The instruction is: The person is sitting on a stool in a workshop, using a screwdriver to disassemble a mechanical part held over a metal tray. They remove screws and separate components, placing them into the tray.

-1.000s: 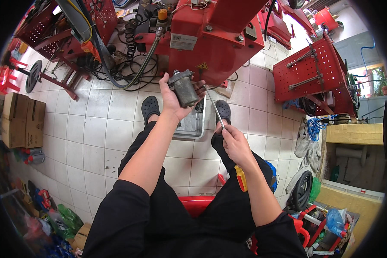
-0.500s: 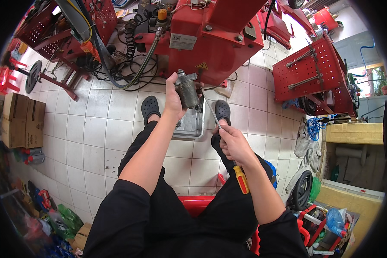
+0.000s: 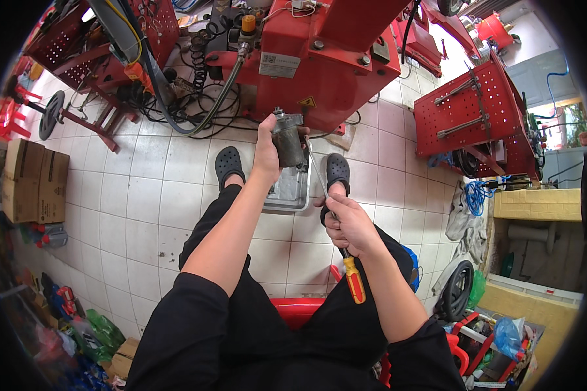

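My left hand is closed around a grimy grey metal cylinder, which looks like a small starter motor. It is held nearly upright, with a short shaft and a lugged cap at the top. My right hand, lower and to the right, has its fingers closed on the shank of a long screwdriver. The screwdriver's yellow and red handle hangs below that hand. Its shank slants up toward the motor's right side, where fingers and motor hide the exact tip. Beneath the motor, a metal tray with small dark parts lies between my feet.
A large red machine stands just ahead, with hoses and cables on the floor to its left. At the right is a red perforated tool cart. Cardboard boxes stand far left. A red stool is under me.
My right hand has shifted slightly and its fingers have rearranged on the shank. The screwdriver's handle has swung left and down. My left hand and the motor have moved a little right.
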